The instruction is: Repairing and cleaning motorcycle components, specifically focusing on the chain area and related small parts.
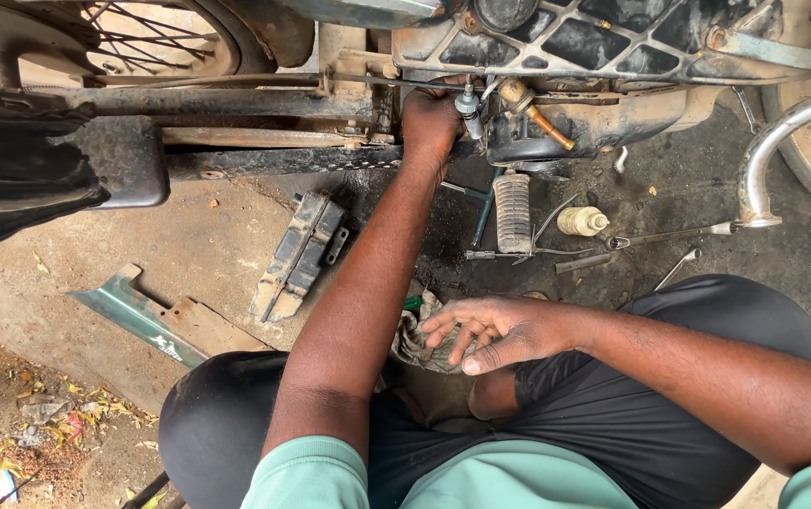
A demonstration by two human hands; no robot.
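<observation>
I crouch beside a motorcycle and look down at its grimy engine underside (604, 38). My left hand (429, 123) reaches up under the engine and is closed around a small metal tool or fitting (470, 102) next to a brass-coloured part (533, 111). My right hand (500, 330) rests near my knee with its fingers spread, touching a dirty rag (415, 335) on the ground. It holds nothing.
On the oily ground lie a ribbed footrest (512, 212), a small cream bottle (582, 221), a long wrench (670, 234), a spanner (677, 267), a dark metal cover (300, 254) and a green panel (146, 316). A chrome exhaust pipe (773, 151) curves at right, a spoked wheel (156, 38) at top left.
</observation>
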